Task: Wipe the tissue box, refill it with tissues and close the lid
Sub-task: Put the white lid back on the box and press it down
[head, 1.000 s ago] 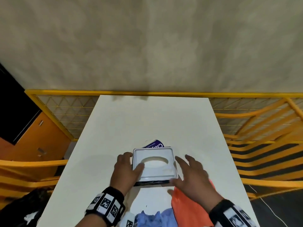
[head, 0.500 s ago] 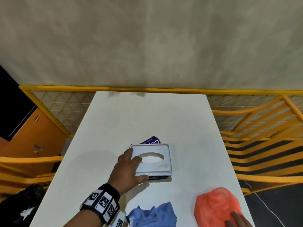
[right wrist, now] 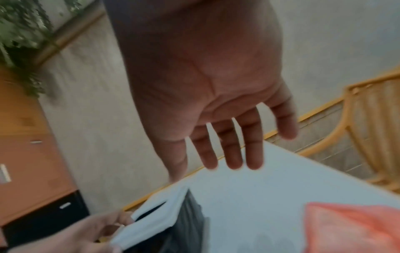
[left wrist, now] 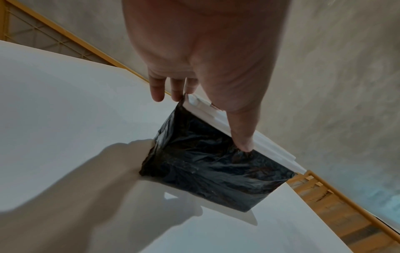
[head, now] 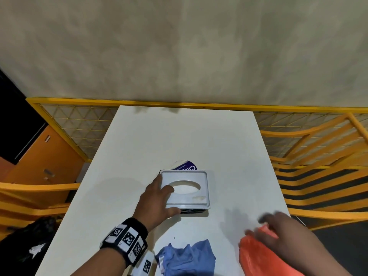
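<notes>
The tissue box [head: 186, 191] stands near the middle of the white table [head: 179, 136], lid [head: 197, 198] down and closed, its oval opening facing up. The body below the white lid is wrapped in black, crinkled plastic film [left wrist: 207, 169], as the left wrist view shows. Just behind the box, a purple-and-white tissue pack [head: 187, 166] lies partly hidden.

Left hand [head: 154, 202]: grasping the box at its near left corner, index finger and others laid over the lid's left edge, thumb against the front wall under the rim. Right hand [head: 278, 232]: released, fingers straight and spread, holding nothing. It hovers over the orange cloth [head: 256, 253] at the table's near right, well apart from the box; whether it touches the cloth cannot be told, the hand being blurred. A blue cloth [head: 187, 257] lies crumpled at the near edge, between the two arms.

Handling, by judgement: the box looks light and rigid — a hard plastic shell, likely empty or nearly so, apt to slide on the smooth tabletop under a wiping stroke. The film may be slick; the projecting lid rim and the corners offer the surer hold. The cloths are soft and limp — best gathered in a bunch.
</notes>
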Tool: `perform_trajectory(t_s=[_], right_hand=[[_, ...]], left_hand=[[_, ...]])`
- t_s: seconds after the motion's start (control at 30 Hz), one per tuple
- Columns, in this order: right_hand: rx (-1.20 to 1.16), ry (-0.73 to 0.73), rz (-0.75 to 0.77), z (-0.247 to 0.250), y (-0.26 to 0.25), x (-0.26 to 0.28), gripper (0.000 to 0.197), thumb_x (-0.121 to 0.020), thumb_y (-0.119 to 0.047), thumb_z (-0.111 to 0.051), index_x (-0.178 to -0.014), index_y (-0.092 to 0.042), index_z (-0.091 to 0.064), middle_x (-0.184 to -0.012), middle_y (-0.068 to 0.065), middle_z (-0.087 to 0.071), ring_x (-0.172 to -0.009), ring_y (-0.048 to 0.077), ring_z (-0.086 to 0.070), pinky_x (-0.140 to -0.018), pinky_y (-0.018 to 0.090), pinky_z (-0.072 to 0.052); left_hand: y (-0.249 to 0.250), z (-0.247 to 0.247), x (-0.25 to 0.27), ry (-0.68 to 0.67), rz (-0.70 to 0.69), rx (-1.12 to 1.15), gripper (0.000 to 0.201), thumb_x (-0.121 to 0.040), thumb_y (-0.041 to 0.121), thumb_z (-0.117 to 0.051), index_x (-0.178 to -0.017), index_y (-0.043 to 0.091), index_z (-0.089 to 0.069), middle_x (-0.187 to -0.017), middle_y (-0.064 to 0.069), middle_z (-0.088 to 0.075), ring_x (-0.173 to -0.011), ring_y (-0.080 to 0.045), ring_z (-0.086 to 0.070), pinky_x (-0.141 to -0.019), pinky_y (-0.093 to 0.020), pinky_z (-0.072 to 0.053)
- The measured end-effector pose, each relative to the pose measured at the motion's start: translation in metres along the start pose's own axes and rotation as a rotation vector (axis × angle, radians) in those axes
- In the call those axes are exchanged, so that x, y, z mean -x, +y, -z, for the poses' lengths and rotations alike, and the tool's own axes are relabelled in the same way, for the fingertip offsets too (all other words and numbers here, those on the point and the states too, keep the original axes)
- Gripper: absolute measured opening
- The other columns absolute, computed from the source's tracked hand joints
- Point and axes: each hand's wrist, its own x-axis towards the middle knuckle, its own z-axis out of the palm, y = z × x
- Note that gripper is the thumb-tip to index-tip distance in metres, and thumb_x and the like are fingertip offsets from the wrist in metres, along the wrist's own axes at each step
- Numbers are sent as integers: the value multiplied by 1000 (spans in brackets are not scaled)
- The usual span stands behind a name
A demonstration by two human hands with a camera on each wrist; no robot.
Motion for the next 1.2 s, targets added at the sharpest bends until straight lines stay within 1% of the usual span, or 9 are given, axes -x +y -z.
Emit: perform_trajectory(t_s=[0.17,0.27,0.4,0.6,0.7,0.8,0.87,1.0,1.2], right_hand=[[-544,100,95,-30,-70,-88,48,-85,-39,-69,-130,-25,-57,-120,-2,-62,-96,10,-64,-85,24,-47],[-606,109,130,-36,-104,-110,38,-89,-29,-62,-126,-18,-58,-124,1,-61,-101,15,-59,-86,26,-45],[-552,116,114,-42,-113,-125,45,-90,-16,-59,-134,-13,-53,-124,1,-57,-106,20,-57,-85,23,-42],[-482,182,140,-57,-109,-137,36,-93,-15,-53,-128,-16,-58,-121,3,-55,-104,21,-58,-85,28,-45],[-374,214,185,-65,-109,-137,32,-98,-17,-45,-127,-10,-55,-126,8,-55,-113,25,-55,-88,30,-44],[-269,223,225,-84,-104,-136,50,-104,-25,-33,-152,-13,-27,-160,5,-23,-146,23,-23,-117,31,-22],[-300,211,271,-93,-102,-135,56,-105,-31,-28,-156,-19,-8,-164,-3,-1,-150,17,-2,-119,26,-5],[-313,169,279,-103,-100,-137,63,-105,-41,-25,-155,-22,8,-162,-6,15,-150,16,9,-121,31,-1],[-169,168,192,-95,-106,-138,61,-104,-41,-23,-155,-21,4,-163,-4,15,-150,19,9,-119,51,-8]], left_hand=[[3,3,0,27,-41,32,63,-67,62,-75,-117,27,-58,-154,-8,-31,-131,-34,-43,-99,-39,-45],[2,6,1,66,-52,36,64,-61,66,-66,-110,25,-60,-148,-17,-43,-123,-38,-53,-92,-42,-50],[-4,7,-3,23,-24,33,68,-63,62,-74,-118,24,-61,-159,-19,-29,-137,-38,-42,-104,-42,-44],[-3,2,-6,-2,20,152,65,-74,50,-81,-127,23,-53,-167,-5,-3,-148,-24,-19,-110,-32,-34],[-8,-6,-5,2,10,108,82,-75,63,-69,-141,21,-43,-168,-9,3,-152,-28,-14,-116,-42,-33],[-12,-17,0,-59,11,0,114,-72,91,-30,-159,27,5,-164,-6,28,-155,-26,11,-122,-55,-11],[-17,-21,0,-42,23,-9,111,-69,96,-7,-150,30,29,-158,0,38,-152,-21,22,-122,-52,0],[-22,-19,-11,-73,29,-20,115,-70,94,-3,-154,21,26,-158,1,37,-153,-21,20,-124,-53,-2],[-18,-18,-21,-96,66,-19,119,-70,92,-14,-158,17,14,-165,-1,24,-155,-23,12,-122,-56,-3]])
